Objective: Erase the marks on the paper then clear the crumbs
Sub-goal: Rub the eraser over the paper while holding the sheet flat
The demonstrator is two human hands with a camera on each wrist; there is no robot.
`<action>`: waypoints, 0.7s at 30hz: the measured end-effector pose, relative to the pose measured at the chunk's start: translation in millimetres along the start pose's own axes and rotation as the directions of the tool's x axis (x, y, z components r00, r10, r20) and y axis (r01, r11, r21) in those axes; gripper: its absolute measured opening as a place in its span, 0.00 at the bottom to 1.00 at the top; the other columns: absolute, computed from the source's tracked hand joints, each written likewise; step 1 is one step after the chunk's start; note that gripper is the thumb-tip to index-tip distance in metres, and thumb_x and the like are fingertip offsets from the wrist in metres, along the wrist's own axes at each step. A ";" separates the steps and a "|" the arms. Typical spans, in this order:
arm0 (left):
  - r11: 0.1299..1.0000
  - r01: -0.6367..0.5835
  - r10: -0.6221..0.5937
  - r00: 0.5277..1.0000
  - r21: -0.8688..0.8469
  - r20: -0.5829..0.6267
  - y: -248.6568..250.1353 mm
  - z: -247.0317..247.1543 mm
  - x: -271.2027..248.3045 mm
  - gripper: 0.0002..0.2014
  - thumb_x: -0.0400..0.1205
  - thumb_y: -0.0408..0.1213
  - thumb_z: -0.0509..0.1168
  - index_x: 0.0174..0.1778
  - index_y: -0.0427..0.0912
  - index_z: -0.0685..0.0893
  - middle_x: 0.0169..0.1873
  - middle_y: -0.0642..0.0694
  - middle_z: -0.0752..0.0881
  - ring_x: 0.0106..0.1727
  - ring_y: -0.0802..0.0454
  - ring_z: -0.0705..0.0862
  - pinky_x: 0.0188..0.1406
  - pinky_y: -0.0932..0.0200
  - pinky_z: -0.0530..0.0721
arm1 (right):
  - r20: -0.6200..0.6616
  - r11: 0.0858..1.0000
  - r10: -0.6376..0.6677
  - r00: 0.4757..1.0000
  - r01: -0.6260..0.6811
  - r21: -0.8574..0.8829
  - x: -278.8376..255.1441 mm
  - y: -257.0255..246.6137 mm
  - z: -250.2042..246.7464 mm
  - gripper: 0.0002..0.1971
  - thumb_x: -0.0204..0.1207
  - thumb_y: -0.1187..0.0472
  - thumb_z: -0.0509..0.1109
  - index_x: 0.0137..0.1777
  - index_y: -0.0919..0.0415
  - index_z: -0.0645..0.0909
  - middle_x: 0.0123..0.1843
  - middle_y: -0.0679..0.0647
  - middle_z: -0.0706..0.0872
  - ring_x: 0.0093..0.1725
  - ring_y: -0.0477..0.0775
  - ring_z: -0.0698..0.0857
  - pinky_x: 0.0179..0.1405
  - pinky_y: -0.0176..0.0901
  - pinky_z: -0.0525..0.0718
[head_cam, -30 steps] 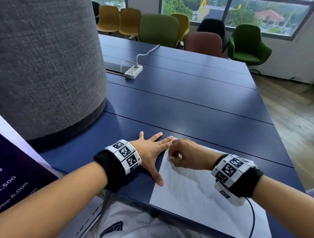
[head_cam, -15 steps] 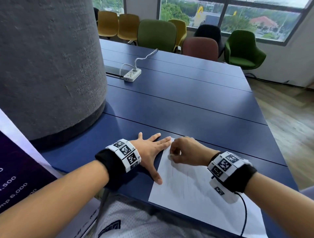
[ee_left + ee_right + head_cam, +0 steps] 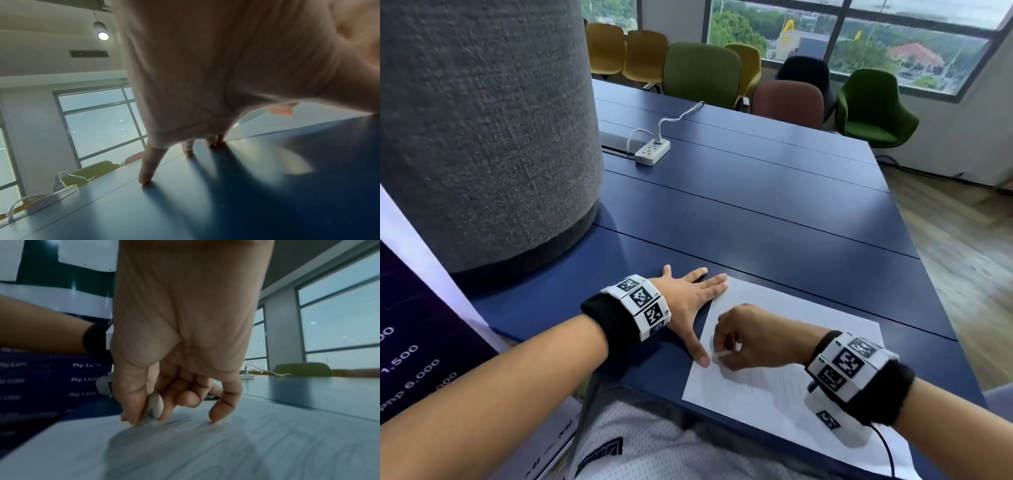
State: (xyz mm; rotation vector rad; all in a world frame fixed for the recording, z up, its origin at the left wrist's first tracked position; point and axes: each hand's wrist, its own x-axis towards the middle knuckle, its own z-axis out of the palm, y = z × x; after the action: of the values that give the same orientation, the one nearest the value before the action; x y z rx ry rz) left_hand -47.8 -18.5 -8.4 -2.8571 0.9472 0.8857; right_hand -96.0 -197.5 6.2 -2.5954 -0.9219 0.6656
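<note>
Right hand (image 3: pixel 750 337) pinches eraser (image 3: pixel 154 407) on paper (image 3: pixel 791 342); left hand (image 3: pixel 688 301) flat, fingers spread. Hard rubbing could crumple the sheet.

The bench (image 3: pixel 774 212) is dark blue, made of long boards with thin seams between them. A white paper (image 3: pixel 784 387) lies flat at its near edge, faint pencil marks on it. A left hand (image 3: pixel 688 301) rests flat on the bench, fingertips touching the paper's left edge. Farther back lies a white power strip (image 3: pixel 652 152) with a cord. A grey pillar (image 3: pixel 482 137) stands at the left.
</note>
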 end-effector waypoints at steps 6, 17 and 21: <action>0.995 -0.054 0.065 0.990 0.084 -0.125 1.6 2.3 -0.4 0.63 0.66 0.73 0.72 0.88 0.49 0.45 0.87 0.56 0.40 0.87 0.50 0.39 0.83 0.32 0.45 | -0.094 0.994 0.106 0.990 -0.105 0.010 10.2 18.1 -7.2 0.08 0.73 0.50 0.74 0.41 0.53 0.87 0.38 0.46 0.89 0.41 0.48 0.85 0.49 0.50 0.86; 0.998 -0.055 0.055 0.998 0.017 -0.016 1.5 10.6 -6.2 0.69 0.61 0.73 0.75 0.88 0.53 0.39 0.85 0.64 0.35 0.86 0.57 0.34 0.78 0.21 0.40 | -0.016 1.000 0.015 1.000 -0.015 -0.016 0.8 4.2 2.3 0.05 0.72 0.55 0.75 0.46 0.54 0.88 0.42 0.45 0.89 0.40 0.44 0.81 0.48 0.46 0.84; 0.999 -0.048 0.048 0.999 -0.009 -0.005 1.2 9.4 -6.4 0.70 0.60 0.71 0.77 0.87 0.54 0.38 0.84 0.66 0.34 0.85 0.58 0.32 0.76 0.19 0.37 | -0.116 0.996 0.090 0.989 -0.089 0.009 6.5 12.7 -6.6 0.07 0.73 0.54 0.75 0.43 0.57 0.87 0.36 0.44 0.86 0.38 0.46 0.83 0.47 0.47 0.86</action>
State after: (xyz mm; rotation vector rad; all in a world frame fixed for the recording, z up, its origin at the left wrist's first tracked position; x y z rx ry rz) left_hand -57.5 -14.3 -12.8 -2.8566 1.0194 0.8897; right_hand -81.7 -203.5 4.2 -2.6536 -0.7722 0.5306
